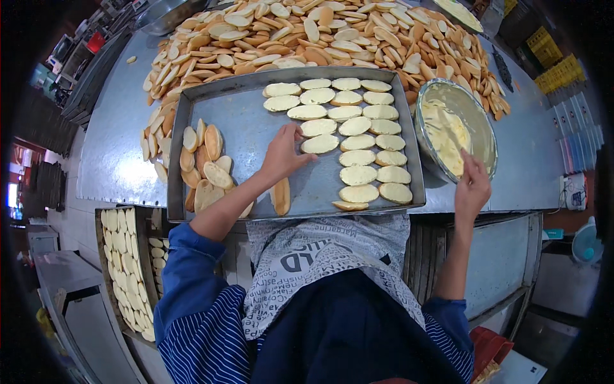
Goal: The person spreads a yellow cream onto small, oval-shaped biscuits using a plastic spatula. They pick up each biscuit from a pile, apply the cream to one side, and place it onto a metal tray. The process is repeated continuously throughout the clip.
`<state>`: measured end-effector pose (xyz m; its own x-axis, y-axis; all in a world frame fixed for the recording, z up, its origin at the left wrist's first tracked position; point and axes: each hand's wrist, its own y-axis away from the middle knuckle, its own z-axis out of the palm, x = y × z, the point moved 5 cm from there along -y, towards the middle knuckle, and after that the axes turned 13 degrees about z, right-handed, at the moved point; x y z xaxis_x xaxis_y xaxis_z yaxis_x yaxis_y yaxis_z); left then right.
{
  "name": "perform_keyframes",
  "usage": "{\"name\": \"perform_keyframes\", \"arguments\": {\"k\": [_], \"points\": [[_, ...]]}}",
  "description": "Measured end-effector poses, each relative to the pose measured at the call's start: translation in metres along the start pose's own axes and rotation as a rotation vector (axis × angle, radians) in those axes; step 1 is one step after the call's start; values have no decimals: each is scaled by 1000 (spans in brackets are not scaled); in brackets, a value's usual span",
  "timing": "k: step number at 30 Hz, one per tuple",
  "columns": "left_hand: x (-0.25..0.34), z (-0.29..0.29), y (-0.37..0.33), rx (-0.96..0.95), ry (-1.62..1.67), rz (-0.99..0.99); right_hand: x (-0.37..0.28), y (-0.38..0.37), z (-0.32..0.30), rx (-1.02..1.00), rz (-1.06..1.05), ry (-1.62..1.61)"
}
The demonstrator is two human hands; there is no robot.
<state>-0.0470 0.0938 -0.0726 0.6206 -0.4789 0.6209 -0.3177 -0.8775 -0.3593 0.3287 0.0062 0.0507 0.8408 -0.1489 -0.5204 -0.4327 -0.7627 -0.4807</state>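
My left hand (284, 155) reaches over the metal tray (246, 80), its thumb and fingers around the left end of a cream-coated bread slice (320, 143). That slice lies at the left edge of several coated rows. My right hand (473, 184) grips a spatula (456, 142), whose blurred blade dips into pale yellow cream (441, 125). The cream sits in a round bowl (489, 144) to the tray's right. Uncoated slices (216, 174) are heaped in the tray's left part, and a single uncoated slice (281, 196) lies below my left wrist.
A large pile of oval bread slices (307, 38) covers the far side of the metal table (121, 147). Lower left, a rack holds a tray of coated slices (125, 262). Metal bowls (167, 16) stand at the back. Yellow crates (559, 73) are at far right.
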Motion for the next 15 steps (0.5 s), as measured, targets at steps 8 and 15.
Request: {"name": "perform_keyframes", "arguments": {"k": [8, 15], "points": [[-17, -70, 25, -338, -273, -281, 65, -64, 50, -448, 156, 349], [37, -35, 74, -400, -408, -153, 55, -65, 62, -823, 379, 15]]}}
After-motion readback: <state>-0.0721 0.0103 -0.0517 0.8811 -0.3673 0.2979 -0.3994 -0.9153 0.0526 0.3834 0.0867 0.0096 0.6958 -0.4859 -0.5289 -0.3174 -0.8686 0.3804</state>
